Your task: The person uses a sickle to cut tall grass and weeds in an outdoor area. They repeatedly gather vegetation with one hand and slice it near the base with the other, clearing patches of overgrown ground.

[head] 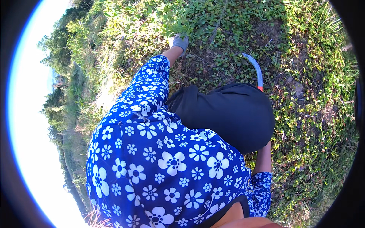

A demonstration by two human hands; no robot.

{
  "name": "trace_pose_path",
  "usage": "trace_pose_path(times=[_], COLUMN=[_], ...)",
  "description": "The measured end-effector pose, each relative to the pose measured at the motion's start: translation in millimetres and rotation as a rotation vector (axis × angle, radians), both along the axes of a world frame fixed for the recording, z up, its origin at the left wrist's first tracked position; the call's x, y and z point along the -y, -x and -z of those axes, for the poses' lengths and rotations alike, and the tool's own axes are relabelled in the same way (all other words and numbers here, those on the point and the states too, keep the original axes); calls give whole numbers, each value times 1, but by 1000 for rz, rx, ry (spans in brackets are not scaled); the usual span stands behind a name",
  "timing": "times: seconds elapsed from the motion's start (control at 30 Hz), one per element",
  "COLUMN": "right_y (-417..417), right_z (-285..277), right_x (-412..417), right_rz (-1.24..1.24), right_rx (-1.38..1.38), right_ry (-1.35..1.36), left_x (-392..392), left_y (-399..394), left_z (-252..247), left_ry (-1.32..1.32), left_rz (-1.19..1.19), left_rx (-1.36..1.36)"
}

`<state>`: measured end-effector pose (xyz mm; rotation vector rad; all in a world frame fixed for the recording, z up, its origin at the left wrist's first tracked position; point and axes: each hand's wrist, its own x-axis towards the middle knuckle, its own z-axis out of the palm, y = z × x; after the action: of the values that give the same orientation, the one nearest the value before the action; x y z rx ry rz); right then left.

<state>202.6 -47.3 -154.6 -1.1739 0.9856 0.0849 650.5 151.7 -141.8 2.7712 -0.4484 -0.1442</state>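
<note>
My left hand point(179, 44), in a grey glove, reaches down into low green growth. A leafy plant point(180, 28) rises right at its fingers and covers them, so whether they grip its stems cannot be seen. My right forearm point(263, 159) passes behind my bent knee in black trousers point(228, 116), which hides the right hand. Beyond the knee a sickle's curved grey blade point(256, 67) sticks out over the ground cover, its tip bending to the left. A red band point(260, 88) shows at the blade's base; the handle is hidden.
Dense leafy ground cover point(308, 136) spreads along the right, with bare soil patches point(298, 88) and dry stems in it. Taller bushes point(125, 17) stand at the upper left. Trees point(58, 42) and bright sky lie to the left. My blue floral shirt point(171, 171) fills the lower middle.
</note>
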Motion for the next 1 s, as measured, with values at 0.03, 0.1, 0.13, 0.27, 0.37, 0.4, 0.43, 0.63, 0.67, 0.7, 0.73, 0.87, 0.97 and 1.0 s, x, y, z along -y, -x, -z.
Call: trace_pose_path(times=[0.03,0.1,0.13,0.27,0.37,0.4,0.43,0.63,0.67,0.7,0.73,0.87,0.97,1.0], right_y=[1,7,6,0,-1,-1,-7,-9,-9,-9,-13,18,64,58], right_z=[6,15,16,15,8,3,-9,-28,-38,-49,-66,-70,-46,-68], right_x=[-1,-1,-1,0,-3,-4,-7,1,5,5,5,28,46,53], right_rz=[-23,-49,-56,-73,-89,-45,-17,-134,-143,-90,-30,232,330,438], right_rx=[7,-2,-17,-65,-51,-56,-50,-28,10,-42,-93,-141,-201,-253], right_ry=[52,105,102,98,142,116,89,328,382,320,260,156,362,321], left_x=[5,12,15,12,22,38,49,148,161,168,176,193,209,207], left_y=[2,6,8,-1,5,19,29,64,55,47,44,34,44,43], left_z=[0,-3,-14,-14,3,1,-4,-68,-74,-80,-82,-40,-26,-21], left_ry=[16,84,108,134,303,403,502,937,953,916,802,321,-72,-158], left_rz=[-14,-52,-55,-120,-159,-222,-299,201,284,344,367,572,508,478], left_rx=[38,58,25,-22,-102,-237,-362,-352,-329,-332,-301,-98,5,83])
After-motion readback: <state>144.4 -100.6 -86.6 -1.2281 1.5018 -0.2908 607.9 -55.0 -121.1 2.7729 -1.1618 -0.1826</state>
